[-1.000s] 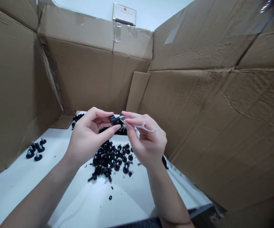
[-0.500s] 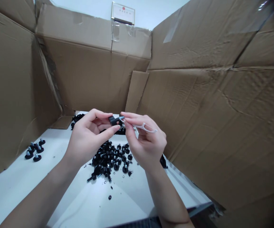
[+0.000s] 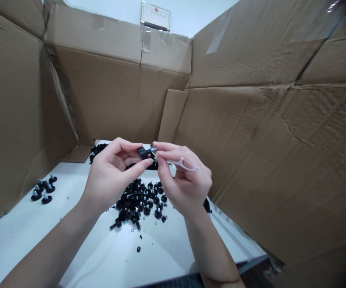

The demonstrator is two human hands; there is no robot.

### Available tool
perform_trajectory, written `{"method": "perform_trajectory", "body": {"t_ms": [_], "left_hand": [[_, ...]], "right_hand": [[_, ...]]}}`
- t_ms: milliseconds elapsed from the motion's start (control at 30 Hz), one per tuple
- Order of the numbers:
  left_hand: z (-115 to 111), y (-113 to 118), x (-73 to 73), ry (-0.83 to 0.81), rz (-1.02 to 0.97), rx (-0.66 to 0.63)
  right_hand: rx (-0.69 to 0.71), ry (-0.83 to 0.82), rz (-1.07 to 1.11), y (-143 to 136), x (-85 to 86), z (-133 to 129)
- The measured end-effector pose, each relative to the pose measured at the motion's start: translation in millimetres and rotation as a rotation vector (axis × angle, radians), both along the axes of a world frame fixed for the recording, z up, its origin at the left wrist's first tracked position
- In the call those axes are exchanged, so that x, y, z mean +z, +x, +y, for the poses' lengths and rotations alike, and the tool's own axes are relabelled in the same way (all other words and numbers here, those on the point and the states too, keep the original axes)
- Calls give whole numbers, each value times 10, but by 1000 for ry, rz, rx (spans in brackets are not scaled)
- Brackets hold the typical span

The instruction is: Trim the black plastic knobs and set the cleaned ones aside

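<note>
Between its thumb and fingers, my left hand point(image 3: 113, 170) grips a black part point(image 3: 145, 153) with a metal tip pointing right. My right hand point(image 3: 183, 176) is closed on a thin white tool point(image 3: 185, 163) with a looped handle, whose front end meets the part's metal tip. The fingertips of both hands are close together, raised above the table. Below them lies a pile of black screws point(image 3: 139, 200) with round heads and metal shafts.
On the white table point(image 3: 101, 256), several black screws point(image 3: 43, 190) stand at the left. More black pieces point(image 3: 97, 150) lie at the back, partly behind my hands. Cardboard walls point(image 3: 113, 96) enclose the table at the left, back and right. Small scraps lie near the pile.
My right hand and the white tool have shifted very slightly, with the tool's handle a little lower and further right. My left hand is nearly unmoved.
</note>
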State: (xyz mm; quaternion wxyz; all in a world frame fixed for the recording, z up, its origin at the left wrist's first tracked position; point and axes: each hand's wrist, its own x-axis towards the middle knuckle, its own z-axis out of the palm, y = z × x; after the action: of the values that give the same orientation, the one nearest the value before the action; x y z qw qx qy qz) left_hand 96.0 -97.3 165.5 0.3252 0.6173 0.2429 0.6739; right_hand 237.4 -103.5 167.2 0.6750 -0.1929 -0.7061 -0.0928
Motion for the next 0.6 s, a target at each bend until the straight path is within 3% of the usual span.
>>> {"method": "perform_trajectory", "body": {"t_ms": [333,600], "left_hand": [[1,28,-25,96,61,103],[6,56,-40,87,88,62]], "right_hand": [[-108,78,42,-96,-34,12],[-82,73,60,-35,-39,91]]}}
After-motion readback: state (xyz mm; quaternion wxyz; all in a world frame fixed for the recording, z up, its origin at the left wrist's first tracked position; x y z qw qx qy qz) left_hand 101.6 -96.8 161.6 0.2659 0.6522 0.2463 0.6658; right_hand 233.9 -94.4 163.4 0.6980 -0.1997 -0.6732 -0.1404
